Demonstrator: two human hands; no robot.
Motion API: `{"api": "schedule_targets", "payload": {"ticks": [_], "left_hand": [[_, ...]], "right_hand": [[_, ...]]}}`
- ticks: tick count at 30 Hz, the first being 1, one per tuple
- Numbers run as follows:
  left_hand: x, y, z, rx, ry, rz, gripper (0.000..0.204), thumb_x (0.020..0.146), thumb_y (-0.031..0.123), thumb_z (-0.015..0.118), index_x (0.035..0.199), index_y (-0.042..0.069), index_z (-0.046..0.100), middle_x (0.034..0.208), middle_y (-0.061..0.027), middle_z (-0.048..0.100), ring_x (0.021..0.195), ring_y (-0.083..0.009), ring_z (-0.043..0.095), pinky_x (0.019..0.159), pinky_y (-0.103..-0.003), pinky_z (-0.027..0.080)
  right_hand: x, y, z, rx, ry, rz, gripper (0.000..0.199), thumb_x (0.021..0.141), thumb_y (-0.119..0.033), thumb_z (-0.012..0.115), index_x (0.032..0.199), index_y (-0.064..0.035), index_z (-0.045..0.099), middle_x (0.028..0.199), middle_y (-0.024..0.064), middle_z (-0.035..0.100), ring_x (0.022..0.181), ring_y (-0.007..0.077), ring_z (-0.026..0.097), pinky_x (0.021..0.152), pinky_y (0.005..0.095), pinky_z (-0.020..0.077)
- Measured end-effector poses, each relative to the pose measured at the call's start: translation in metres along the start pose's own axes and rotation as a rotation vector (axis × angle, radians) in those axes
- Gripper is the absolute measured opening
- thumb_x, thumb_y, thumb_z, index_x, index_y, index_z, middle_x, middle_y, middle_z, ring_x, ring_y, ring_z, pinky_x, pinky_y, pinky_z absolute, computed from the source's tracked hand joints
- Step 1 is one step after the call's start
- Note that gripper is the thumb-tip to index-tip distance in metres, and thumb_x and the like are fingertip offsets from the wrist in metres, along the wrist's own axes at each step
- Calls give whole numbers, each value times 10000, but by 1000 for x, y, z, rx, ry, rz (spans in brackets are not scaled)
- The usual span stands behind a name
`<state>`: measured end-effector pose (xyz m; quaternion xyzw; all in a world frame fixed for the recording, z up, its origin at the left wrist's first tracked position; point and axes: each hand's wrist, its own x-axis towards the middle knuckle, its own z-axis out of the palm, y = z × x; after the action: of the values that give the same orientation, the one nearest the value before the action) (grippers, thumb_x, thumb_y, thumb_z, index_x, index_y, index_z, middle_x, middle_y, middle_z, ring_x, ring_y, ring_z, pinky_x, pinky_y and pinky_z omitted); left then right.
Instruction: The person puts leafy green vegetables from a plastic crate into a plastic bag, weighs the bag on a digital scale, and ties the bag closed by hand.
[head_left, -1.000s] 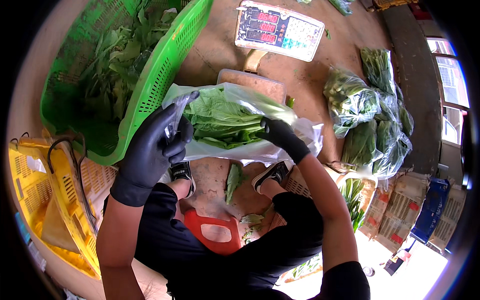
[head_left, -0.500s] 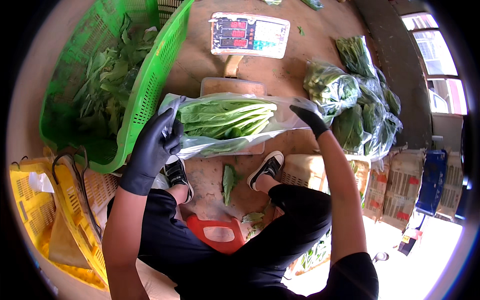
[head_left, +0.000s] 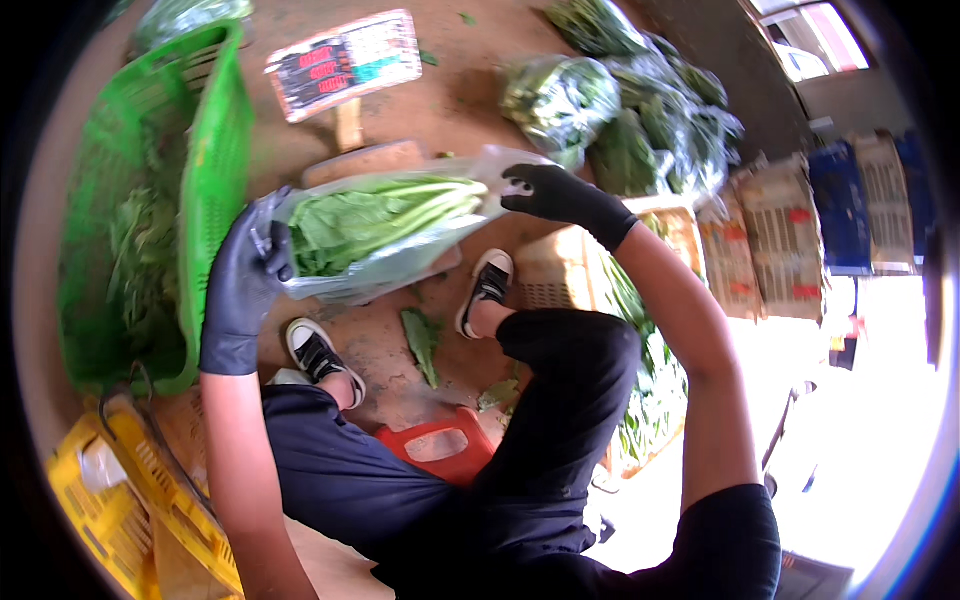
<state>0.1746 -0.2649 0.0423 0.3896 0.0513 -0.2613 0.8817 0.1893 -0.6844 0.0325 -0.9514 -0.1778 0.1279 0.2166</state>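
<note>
Both my hands wear black gloves and stretch a clear plastic bag (head_left: 365,290) between them. Inside it lies a bunch of leafy greens (head_left: 380,222), leaves to the left and pale stems to the right. My left hand (head_left: 245,265) is closed on the bag's left end. At the right end, my right hand (head_left: 550,195) pinches the bag's gathered plastic. Behind the bag stands a digital scale with a lit display (head_left: 345,65); its platform (head_left: 365,162) is partly hidden by the bag.
A green crate (head_left: 215,140) with loose leaves stands at left, a yellow crate (head_left: 130,500) below it. Bagged greens (head_left: 640,130) are piled far right. A crate of greens (head_left: 650,390) stands by my right leg. A red stool (head_left: 440,445) is between my legs; fallen leaves (head_left: 420,345) lie ahead.
My view has turned, so the scene shifts left and tilts. The bag now slants up to the right, and my right hand has its fingers bent round the plastic end.
</note>
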Motion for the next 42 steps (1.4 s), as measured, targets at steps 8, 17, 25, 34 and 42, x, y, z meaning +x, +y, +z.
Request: {"api": "schedule_targets", "payload": {"ticks": [8, 17, 25, 34, 42], "left_hand": [[44, -27, -31, 350, 115, -76, 328, 890, 173, 509, 1207, 85, 513, 1008, -14, 556, 892, -78, 511, 807, -277, 455], [88, -63, -112, 553, 75, -39, 396, 915, 177, 436, 1284, 34, 440, 1244, -89, 501, 1096, -206, 506, 907, -309, 404], [87, -49, -168, 907, -11, 192, 396, 868, 102, 491, 1253, 8, 476, 1209, -91, 517, 1080, -187, 509, 935, -326, 402], [31, -47, -42, 612, 524, -40, 553, 835, 420, 532, 1291, 129, 418, 1152, -74, 567, 1141, -210, 464, 967, -439, 234], [69, -99, -42, 895, 260, 58, 158, 789, 318, 586, 806, 168, 541, 690, 31, 489, 620, -97, 444, 568, -285, 353]], "right_hand": [[-227, 17, -89, -127, 315, 350, 394, 804, -267, 636, 1105, -26, 556, 998, 157, 635, 907, 298, 618, 763, 370, 489], [-573, 27, 31, 54, 272, 1041, 375, 750, -262, 696, 1031, -33, 599, 946, 167, 642, 852, 324, 619, 727, 379, 491], [-621, -24, 173, 134, 164, 1188, 1120, 496, -341, 853, 1340, 56, 234, 1175, 279, 493, 1021, 424, 520, 872, 443, 430], [-620, -53, 222, -177, 229, 1285, 1167, 447, -231, 802, 1403, -35, 163, 1247, 218, 422, 1158, 406, 378, 1008, 460, 292], [-692, -21, 223, -177, 353, 961, 1112, 458, -284, 836, 1353, 23, 253, 1252, 243, 429, 1155, 411, 411, 984, 456, 336]]}}
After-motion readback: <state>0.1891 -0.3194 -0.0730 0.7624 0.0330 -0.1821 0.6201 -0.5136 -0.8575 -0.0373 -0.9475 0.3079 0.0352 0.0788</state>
